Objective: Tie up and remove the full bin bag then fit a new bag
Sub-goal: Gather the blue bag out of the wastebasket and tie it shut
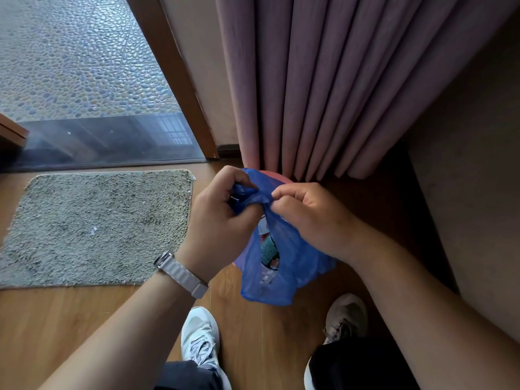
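1. fingers (284, 197) of my right hand (309, 218) are pinched together on a twisted strand of the blue bin bag (281, 266); fingers of my left hand (222, 218) are curled shut around the other gathered end of the same bag, just beside them.
2. both hands meet at the bag's neck, in the middle of the view, above a wooden floor (84, 319).
3. the bag hangs below my hands, and a gap in its side still shows coloured packaging inside, so i judge the mouth is gathered but not fully closed.
4. i cannot tell whether a first knot is already made; the plastic between my hands looks twisted, not clearly knotted.
5. a pink rounded rim, which i take to be the bin (277, 177), peeks out behind the bag's top, close to a mauve curtain (323, 94). i cannot tell whether the bag's bottom still sits in it.
6. my judgement of progress: tying is under way, an early stage of the whole task.
7. left to do, as i judge it: finish the knot, carry the bag away, then fit a fresh bag.
8. no new bag is visible anywhere.
9. a grey mat (98, 226) lies on the floor to my left, well apart from the bag; my two shoes (199, 333) stand below it.
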A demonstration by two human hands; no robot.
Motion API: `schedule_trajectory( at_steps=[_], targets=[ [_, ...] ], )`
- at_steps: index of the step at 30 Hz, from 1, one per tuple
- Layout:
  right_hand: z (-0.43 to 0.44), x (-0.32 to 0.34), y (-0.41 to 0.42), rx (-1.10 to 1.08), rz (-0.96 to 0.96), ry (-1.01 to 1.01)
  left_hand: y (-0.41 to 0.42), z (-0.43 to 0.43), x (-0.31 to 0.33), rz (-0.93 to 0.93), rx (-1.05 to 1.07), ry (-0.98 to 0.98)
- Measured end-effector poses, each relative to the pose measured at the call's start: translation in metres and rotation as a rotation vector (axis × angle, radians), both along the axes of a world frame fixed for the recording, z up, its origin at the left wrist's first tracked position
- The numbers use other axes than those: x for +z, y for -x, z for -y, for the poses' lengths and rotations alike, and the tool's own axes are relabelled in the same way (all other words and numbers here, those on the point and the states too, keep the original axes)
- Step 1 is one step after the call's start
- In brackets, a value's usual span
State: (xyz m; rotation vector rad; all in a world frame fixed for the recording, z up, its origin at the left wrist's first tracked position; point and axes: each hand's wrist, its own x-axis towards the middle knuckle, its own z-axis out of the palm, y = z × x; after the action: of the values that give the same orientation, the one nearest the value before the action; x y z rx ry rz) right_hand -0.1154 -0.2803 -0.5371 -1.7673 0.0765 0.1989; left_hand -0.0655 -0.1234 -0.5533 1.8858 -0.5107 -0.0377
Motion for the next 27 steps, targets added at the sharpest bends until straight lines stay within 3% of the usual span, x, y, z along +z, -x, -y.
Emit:
schedule_trajectory(
  at_steps=[4,8,12,15,20,27],
  targets=[
    [-0.003,0.004,0.004,0.105,0.016,0.089,-0.002,-0.002,0.002,-0.053,0.007,0.016],
    [-0.006,0.002,0.004,0.066,0.029,0.187,-0.002,-0.004,0.005,-0.087,-0.065,0.046],
    [-0.005,0.006,0.000,-0.023,-0.016,-0.003,-0.001,-0.006,0.005,-0.287,-0.200,0.254],
    [-0.006,0.012,0.000,-0.039,-0.065,-0.181,0.000,-0.004,0.004,-0.330,-0.280,0.326],
    [-0.009,0.015,0.001,-0.085,-0.063,-0.235,0.000,0.000,0.004,-0.306,-0.249,0.343],
    [-0.016,0.010,0.004,-0.169,0.119,-0.285,-0.004,0.001,0.003,-0.239,0.014,0.295]
  ],
)
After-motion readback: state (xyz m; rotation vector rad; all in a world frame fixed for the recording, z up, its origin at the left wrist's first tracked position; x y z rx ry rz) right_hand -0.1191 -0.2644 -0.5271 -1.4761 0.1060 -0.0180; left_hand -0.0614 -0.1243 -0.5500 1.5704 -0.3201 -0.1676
